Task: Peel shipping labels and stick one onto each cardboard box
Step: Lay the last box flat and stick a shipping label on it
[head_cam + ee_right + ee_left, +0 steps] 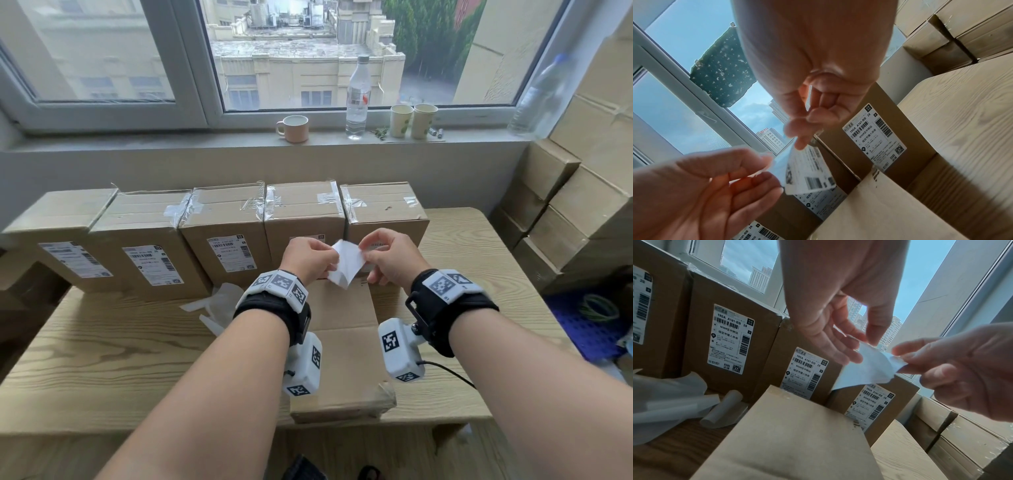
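Both hands hold a white shipping label (346, 265) in the air above a flat cardboard box (342, 342) whose top is bare cardboard. My left hand (330, 255) pinches the sheet's left edge between thumb and fingers (869, 335). My right hand (364, 251) pinches its upper right corner (898, 363). The printed side of the label (809, 170) faces away from me, and a pale layer appears parted from it at the left fingers (764, 170). Behind stand several taped boxes (222, 240) in a row, with labels (729, 339) on their front faces.
Curled backing sheets (219, 305) lie on the wooden table (102, 342) left of the flat box. A mug (294, 128), a water bottle (358, 99) and paper cups (412, 120) stand on the windowsill. Stacked cartons (575, 212) fill the right side, with a blue crate (589, 322) below.
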